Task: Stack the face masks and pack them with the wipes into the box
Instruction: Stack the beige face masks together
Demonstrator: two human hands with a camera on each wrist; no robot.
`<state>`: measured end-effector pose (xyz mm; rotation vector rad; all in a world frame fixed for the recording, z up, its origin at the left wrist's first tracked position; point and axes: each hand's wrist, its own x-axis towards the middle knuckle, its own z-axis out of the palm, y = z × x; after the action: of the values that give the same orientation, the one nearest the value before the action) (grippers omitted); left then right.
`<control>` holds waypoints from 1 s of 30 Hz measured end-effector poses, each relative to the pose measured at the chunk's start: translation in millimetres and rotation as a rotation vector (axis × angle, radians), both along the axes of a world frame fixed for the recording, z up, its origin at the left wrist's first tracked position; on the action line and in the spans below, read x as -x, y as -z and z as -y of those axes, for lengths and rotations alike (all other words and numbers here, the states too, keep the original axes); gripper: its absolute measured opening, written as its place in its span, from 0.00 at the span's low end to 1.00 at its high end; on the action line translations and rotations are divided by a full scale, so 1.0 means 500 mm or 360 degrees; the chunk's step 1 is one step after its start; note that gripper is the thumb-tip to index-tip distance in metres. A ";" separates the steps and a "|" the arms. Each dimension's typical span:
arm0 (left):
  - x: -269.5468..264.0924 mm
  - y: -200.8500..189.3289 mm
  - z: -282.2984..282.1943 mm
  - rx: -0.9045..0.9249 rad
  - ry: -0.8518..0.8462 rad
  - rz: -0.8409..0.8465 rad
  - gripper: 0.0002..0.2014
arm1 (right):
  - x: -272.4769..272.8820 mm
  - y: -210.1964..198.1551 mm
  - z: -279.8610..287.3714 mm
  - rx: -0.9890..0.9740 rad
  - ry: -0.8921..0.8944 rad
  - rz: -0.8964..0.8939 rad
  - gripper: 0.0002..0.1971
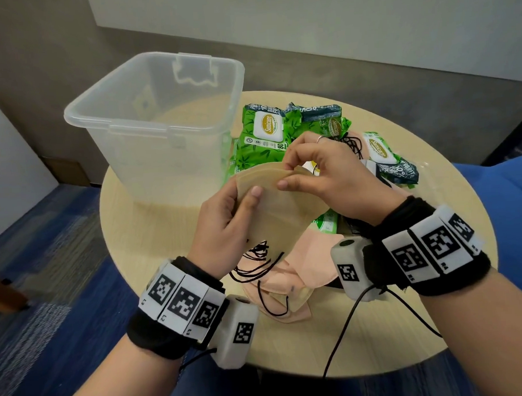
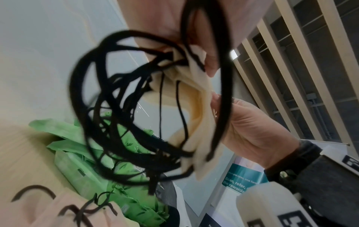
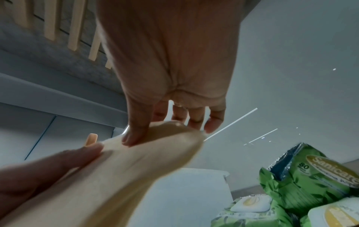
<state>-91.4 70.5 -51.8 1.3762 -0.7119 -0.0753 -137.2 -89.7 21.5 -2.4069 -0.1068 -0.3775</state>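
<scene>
Both hands hold a stack of beige face masks [image 1: 279, 206] above the round table. My left hand [image 1: 228, 223] grips the stack's left end, thumb on top. My right hand [image 1: 321, 171] pinches the stack's upper edge [image 3: 155, 138] between thumb and fingers. Black ear loops [image 2: 136, 115] dangle from the stack. Pink masks [image 1: 310, 267] with black loops lie on the table under my hands. Green packs of wipes [image 1: 266, 134] lie heaped behind them. The clear plastic box [image 1: 160, 121] stands open and looks empty at the table's far left.
The round wooden table [image 1: 153, 232] stands on blue carpet. Another wipes pack [image 1: 389, 159] lies at the right. A black cable [image 1: 343, 329] runs from my right wrist camera over the table's near edge. A blue seat [image 1: 507, 193] is at the right.
</scene>
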 end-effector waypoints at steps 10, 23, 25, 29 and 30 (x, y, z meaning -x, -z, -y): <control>-0.002 0.005 0.000 -0.0113 -0.0073 0.0144 0.12 | -0.003 -0.003 -0.005 0.0078 0.0030 0.0020 0.15; -0.003 -0.005 -0.002 -0.0031 -0.0032 0.0254 0.27 | -0.017 0.014 -0.012 -0.0014 0.0190 0.0128 0.19; -0.009 -0.002 0.001 -0.0059 -0.0009 0.0277 0.17 | -0.022 0.017 -0.007 -0.0035 0.0137 -0.0111 0.31; -0.006 -0.006 0.003 -0.0058 0.0062 0.0126 0.14 | -0.019 0.023 -0.004 -0.0516 -0.0075 -0.0457 0.25; -0.005 -0.006 0.002 -0.0052 0.0099 0.0099 0.12 | -0.020 0.028 -0.003 -0.0542 -0.0091 -0.0410 0.19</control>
<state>-89.0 69.4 -48.9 1.3924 -0.8084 -0.0940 -127.4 -88.2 7.5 -2.0889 0.0052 -0.0504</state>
